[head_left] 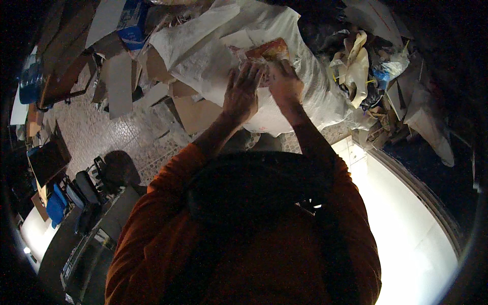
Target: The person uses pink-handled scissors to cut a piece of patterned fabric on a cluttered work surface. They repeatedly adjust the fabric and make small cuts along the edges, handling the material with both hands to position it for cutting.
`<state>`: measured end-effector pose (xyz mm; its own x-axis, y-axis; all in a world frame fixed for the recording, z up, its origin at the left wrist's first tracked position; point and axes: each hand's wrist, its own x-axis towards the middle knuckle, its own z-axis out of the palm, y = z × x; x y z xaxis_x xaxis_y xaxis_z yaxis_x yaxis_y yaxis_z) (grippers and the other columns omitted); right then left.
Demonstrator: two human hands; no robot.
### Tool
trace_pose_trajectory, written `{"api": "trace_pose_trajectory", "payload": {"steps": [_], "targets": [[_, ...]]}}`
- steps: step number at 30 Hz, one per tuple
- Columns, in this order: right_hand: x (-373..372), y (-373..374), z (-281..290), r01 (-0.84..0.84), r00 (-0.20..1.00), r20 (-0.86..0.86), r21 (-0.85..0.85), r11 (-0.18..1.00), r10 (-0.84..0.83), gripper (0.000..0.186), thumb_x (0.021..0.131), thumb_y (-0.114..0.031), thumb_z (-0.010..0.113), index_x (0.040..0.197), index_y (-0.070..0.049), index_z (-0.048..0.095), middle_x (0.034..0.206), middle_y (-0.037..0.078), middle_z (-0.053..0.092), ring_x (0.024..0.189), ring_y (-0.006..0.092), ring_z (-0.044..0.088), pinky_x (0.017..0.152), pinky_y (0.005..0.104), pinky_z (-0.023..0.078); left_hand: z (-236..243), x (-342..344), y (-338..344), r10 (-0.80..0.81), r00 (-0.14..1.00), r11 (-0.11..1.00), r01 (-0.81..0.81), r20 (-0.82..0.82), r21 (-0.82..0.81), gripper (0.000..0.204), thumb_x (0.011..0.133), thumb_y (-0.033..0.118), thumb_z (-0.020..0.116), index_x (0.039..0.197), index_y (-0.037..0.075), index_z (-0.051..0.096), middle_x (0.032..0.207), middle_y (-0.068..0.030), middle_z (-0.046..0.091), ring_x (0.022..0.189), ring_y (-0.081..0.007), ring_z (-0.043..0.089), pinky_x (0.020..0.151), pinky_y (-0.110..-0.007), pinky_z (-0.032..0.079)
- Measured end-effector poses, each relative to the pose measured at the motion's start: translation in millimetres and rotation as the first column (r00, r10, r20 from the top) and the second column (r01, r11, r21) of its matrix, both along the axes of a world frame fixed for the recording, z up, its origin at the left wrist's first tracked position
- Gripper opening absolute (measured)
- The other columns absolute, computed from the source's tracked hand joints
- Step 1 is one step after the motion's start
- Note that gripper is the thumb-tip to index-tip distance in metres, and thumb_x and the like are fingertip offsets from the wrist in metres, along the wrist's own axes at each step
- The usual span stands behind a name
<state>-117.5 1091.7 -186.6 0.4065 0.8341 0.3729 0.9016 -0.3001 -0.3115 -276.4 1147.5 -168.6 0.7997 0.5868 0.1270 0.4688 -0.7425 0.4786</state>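
Observation:
A large white woven sack [198, 51] fills the upper middle, with an orange-brown flat piece [269, 48] and crumpled, pale translucent material on it. My left hand [241, 91] rests at the lower left of this pile, its fingers stretched forward and slightly apart over it. Just to its right, my right hand [287, 86] has its fingers bent down into the crumpled material below the orange-brown piece; what they hold is hidden and blurred.
Cardboard scraps [195, 114] surround the sack's left side, near a blue box [133, 28]. Crumpled cream paper [356, 76] and mixed waste lie at right. Dark stacked items and chairs [86, 188] stand lower left on pebble-patterned flooring [89, 132]. A bright doorway [401, 218] is lower right.

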Motion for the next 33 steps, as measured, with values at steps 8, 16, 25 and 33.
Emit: {"api": "trace_pose_trajectory", "payload": {"steps": [8, 16, 25, 33], "targets": [[-0.2, 3.0, 5.5, 0.142, 0.981, -0.104, -0.207, 0.968, -0.166, 0.021, 0.091, -0.029, 0.063, 0.11, -0.021, 0.068, 0.11, 0.009, 0.069, 0.09, 0.0302, 0.071, 0.066, 0.0447, 0.058, 1.8, -1.1, 0.8, -0.023, 0.999, 1.0, 0.022, 0.048, 0.008, 0.077, 0.083, 0.0, 0.061, 0.154, 0.012, 0.035, 0.159, -0.0146, 0.035, 0.147, -0.0359, 0.032, 0.118, -0.057, 0.025], [16.7, 6.6, 4.7, 0.19, 0.958, -0.18, -0.174, 0.966, -0.221, 0.029, 0.09, -0.022, 0.065, 0.118, -0.026, 0.067, 0.116, 0.009, 0.067, 0.096, 0.0343, 0.069, 0.077, 0.0477, 0.058, -1.7, -1.9, 1.0, -0.014, 1.0, 1.0, 0.014, -0.002, 0.001, 0.078, 0.083, 0.0, 0.062, 0.155, 0.01, 0.033, 0.16, -0.0149, 0.033, 0.148, -0.0357, 0.03, 0.118, -0.058, 0.024], [23.7, 12.6, 12.1, 0.268, 0.945, -0.135, -0.209, 0.941, -0.299, 0.014, 0.092, -0.025, 0.064, 0.105, -0.022, 0.067, 0.103, 0.006, 0.068, 0.089, 0.0308, 0.07, 0.068, 0.0436, 0.057, 5.9, -2.0, 0.4, -0.012, 0.999, 0.999, 0.011, -0.034, -0.04, 0.08, 0.083, 0.002, 0.063, 0.156, 0.01, 0.032, 0.162, -0.0147, 0.03, 0.149, -0.0351, 0.029, 0.12, -0.058, 0.021], [9.0, 18.1, 30.2, 0.176, 0.956, -0.194, -0.213, 0.961, -0.218, 0.024, 0.09, -0.032, 0.064, 0.111, -0.02, 0.066, 0.113, 0.006, 0.07, 0.094, 0.0324, 0.07, 0.071, 0.0434, 0.059, -4.1, -2.2, -1.1, -0.008, 1.0, 1.0, 0.008, 0.01, 0.015, 0.078, 0.081, 0.002, 0.063, 0.154, 0.009, 0.035, 0.16, -0.0157, 0.034, 0.147, -0.0379, 0.032, 0.119, -0.058, 0.023]]}}
